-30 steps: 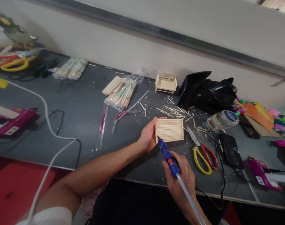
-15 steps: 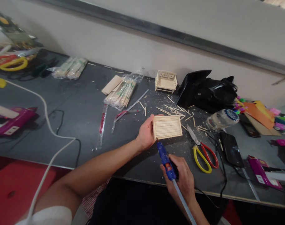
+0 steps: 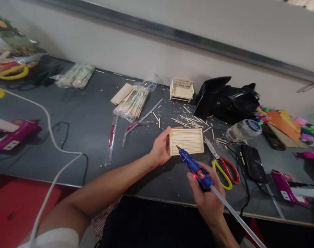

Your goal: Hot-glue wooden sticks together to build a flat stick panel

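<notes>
My left hand (image 3: pixel 161 147) grips the left end of a small rectangular panel (image 3: pixel 189 140) made of pale wooden sticks, with a raised rim. Closed around a blue glue gun (image 3: pixel 194 165), my right hand (image 3: pixel 210 193) is below and right of the panel. The gun's metal tip is over the panel's lower left part; whether it touches is unclear. A red light glows on the gun, and a long clear glue stick (image 3: pixel 236 215) extends from its back.
Scissors (image 3: pixel 222 168) lie right of my hands, near a phone (image 3: pixel 254 163), cables and a jar (image 3: pixel 243 130). Loose sticks (image 3: pixel 190 120) are scattered behind the panel. Farther back are a small wooden model (image 3: pixel 182 90), a black bag (image 3: pixel 226 100) and bagged sticks (image 3: pixel 132 103).
The glue gun in my right hand has swung round, its tip moving from the panel's lower left corner to over its surface. The panel has shifted slightly right and is turned a little.
</notes>
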{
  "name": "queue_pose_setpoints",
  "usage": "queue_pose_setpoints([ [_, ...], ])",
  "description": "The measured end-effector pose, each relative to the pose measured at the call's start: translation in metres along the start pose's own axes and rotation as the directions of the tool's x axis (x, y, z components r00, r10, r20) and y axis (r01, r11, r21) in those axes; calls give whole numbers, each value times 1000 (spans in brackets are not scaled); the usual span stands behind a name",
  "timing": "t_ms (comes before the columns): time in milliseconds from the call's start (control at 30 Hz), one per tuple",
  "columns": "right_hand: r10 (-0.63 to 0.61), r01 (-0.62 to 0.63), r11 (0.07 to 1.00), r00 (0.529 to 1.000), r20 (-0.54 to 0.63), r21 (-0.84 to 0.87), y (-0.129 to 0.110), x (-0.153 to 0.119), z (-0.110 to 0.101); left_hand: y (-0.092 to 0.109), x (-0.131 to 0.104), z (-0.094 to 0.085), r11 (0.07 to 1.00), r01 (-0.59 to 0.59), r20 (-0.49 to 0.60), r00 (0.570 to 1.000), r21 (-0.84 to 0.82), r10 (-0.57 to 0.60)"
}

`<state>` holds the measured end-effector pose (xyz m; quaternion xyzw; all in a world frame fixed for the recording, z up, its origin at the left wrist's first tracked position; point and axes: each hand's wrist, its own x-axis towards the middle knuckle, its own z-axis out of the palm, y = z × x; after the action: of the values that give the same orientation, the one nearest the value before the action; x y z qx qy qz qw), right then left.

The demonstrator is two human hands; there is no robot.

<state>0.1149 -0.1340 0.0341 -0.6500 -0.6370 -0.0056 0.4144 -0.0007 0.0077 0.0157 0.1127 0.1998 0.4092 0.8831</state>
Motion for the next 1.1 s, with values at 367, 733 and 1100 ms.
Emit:
queue_pose_setpoints([
  [367, -101, 101, 992, 995, 9, -77, -2, 10, 17, -6, -5, 1, 996, -58, 10, 998, 73, 57],
  [733, -303, 306, 950, 951, 56, -62, -2, 3, 15, -6, -6, 7, 995, -76, -41, 996, 58, 79],
  [1100, -317, 323, 945, 944, 92, -55, 1, -6, 12, -7, -4, 5, 997, -73, -37, 997, 32, 74],
])
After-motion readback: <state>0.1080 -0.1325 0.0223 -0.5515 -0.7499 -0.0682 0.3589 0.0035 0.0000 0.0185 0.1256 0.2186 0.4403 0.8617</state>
